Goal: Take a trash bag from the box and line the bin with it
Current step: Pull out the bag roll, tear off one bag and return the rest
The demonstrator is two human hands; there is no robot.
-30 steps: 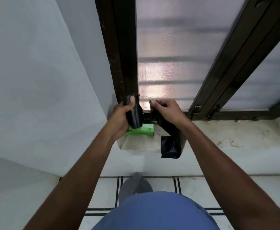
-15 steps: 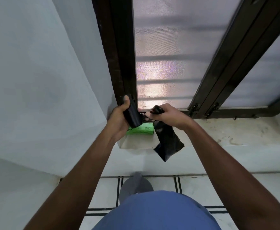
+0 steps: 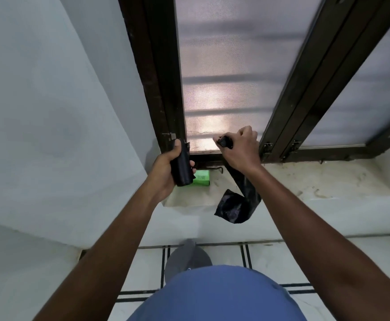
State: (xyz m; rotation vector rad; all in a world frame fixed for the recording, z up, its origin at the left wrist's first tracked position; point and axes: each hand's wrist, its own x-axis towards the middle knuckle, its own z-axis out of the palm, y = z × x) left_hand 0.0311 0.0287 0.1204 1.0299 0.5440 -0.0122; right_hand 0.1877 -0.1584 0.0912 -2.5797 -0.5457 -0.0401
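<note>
Head view: a black roll of trash bags (image 3: pixel 182 167) is gripped in the curled left hand (image 3: pixel 166 170), above the green box (image 3: pixel 200 178) lying on the window ledge (image 3: pixel 305 181). One detached trash bag (image 3: pixel 238 202) is clenched at its top in the fisted right hand (image 3: pixel 240 150), its free end hanging past the ledge's front edge.

A single wide-angle view, worn on the person's head, looks forward and steeply down along both outstretched arms. It faces a window (image 3: pixel 224 72) and its sill (image 3: pixel 305 179), with a wall (image 3: pixel 50 112) close on the left. The left hand (image 3: pixel 166 170) and right hand (image 3: pixel 240 149) sit near mid-frame, at arm's length. The floor (image 3: pixel 224 253) shows below; edges bend, probably from lens distortion. No second view overlaps.
</note>
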